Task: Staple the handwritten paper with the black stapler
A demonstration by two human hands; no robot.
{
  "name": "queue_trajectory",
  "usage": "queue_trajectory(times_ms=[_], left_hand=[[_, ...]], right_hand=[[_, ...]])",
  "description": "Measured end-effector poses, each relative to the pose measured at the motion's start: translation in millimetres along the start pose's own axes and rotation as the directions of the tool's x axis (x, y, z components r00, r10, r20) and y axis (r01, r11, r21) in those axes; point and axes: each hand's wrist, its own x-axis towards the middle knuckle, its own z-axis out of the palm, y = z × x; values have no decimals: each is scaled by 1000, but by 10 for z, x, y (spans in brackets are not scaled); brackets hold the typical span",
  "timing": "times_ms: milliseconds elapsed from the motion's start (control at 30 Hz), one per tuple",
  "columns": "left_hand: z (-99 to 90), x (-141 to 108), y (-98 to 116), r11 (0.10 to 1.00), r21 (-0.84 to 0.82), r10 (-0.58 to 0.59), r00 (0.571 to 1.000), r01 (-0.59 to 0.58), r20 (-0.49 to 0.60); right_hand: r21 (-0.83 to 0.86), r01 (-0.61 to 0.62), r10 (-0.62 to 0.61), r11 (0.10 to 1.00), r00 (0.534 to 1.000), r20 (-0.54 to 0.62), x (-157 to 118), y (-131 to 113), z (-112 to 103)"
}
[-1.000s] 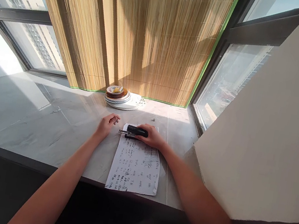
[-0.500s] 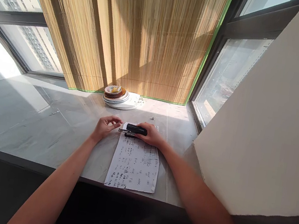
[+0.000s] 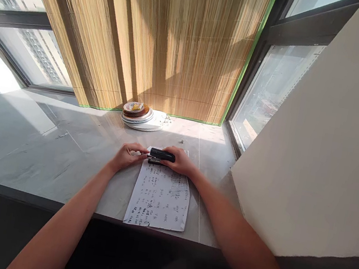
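A black stapler lies on its side across the top of a handwritten sheet of paper. My right hand is wrapped round the stapler's right end. At the other end, a metal staple tray sticks out a little from the black body. The thumb and fingers of my left hand close on this tray end; the fingertips partly cover it. Whether a staple strip sits inside is too small to tell.
Stacked plates stand behind the hands, below a bamboo blind. A small grey bit lies on the marble-look sill. On the right, a wall rises beside my forearm. The sill's front edge runs below the paper.
My left hand has moved right, from beside the stapler onto its metal tray. Less of the tray sticks out now. My right hand keeps its hold on the stapler.
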Motion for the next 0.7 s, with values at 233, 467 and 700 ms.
queue_trajectory(times_ms=[233, 467, 700], left_hand=[[-2, -15, -38, 996, 92, 8, 1000, -5, -24], [-24, 2, -13, 993, 93, 74, 997, -76, 27], [-31, -4, -7, 996, 74, 38, 999, -40, 29]], right_hand=[[3, -8, 8, 1000, 1000, 3, 2, 3, 2], [13, -7, 7, 1000, 1000, -2, -1, 11, 16], [91, -113, 125, 989, 984, -130, -1, 91, -29]])
